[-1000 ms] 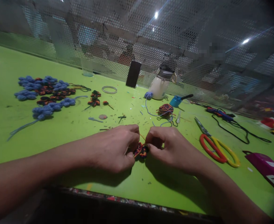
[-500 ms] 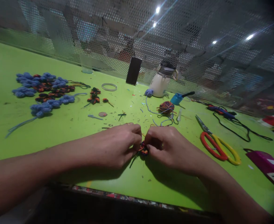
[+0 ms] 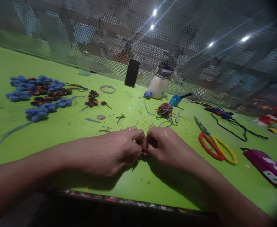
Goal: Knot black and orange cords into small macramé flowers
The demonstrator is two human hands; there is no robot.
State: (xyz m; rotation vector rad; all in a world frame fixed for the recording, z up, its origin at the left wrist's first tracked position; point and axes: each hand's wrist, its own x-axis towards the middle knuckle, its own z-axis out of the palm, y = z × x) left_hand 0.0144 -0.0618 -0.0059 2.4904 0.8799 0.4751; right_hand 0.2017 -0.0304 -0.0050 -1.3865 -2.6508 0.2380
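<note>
My left hand (image 3: 119, 150) and my right hand (image 3: 168, 147) meet just above the green table (image 3: 70, 126) near its front edge. Both are closed in a pinch on a small knotted cord piece (image 3: 144, 154) of black, orange and red strands. Most of the piece is hidden between my fingertips; a dark loose end trails down to the left of it. A ring shows on a left finger.
Blue and dark cord flowers (image 3: 38, 94) lie at the far left. A multicoloured cord ball (image 3: 165, 108), a white bottle (image 3: 159, 85), a dark phone (image 3: 132, 72) and a blue lighter (image 3: 176, 100) stand behind. Red-and-yellow scissors (image 3: 215, 146) and a magenta box (image 3: 266, 168) lie right. A perforated metal screen backs the table.
My hands have closed in tighter together, so the cord piece shows less than before. The view has shifted slightly; the things on the table stay in place.
</note>
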